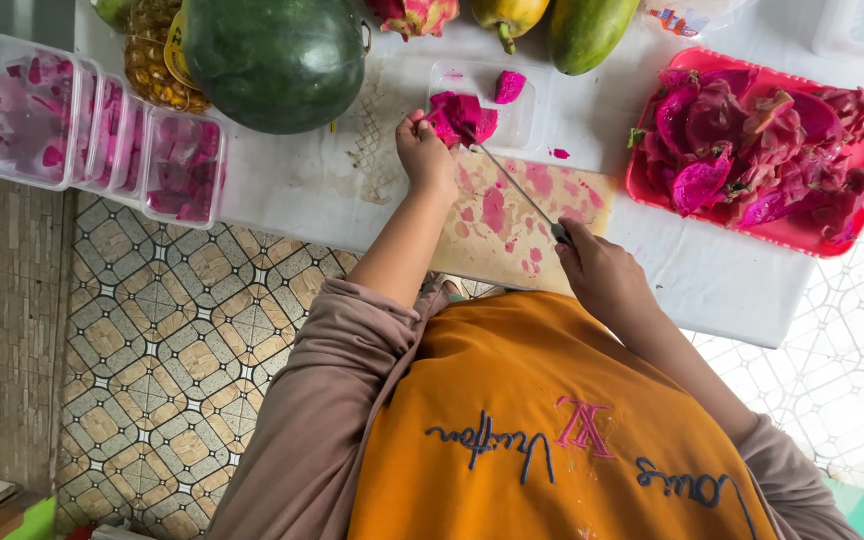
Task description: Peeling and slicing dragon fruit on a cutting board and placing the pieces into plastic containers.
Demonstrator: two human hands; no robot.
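Holding pink fruit (460, 118) tight in the left hand (424, 150), right hand (592, 268) gripping a knife (517, 190), with peels (752, 150) piled beside, boxes (102, 135) filled, more left.

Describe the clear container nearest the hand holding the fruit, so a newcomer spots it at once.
Start at the big dark green watermelon on the white table. Just right of it, above the stained cutting board, sits a small clear plastic tub. Unlike the stacked tubs on the left, it holds only one magenta fruit chunk.
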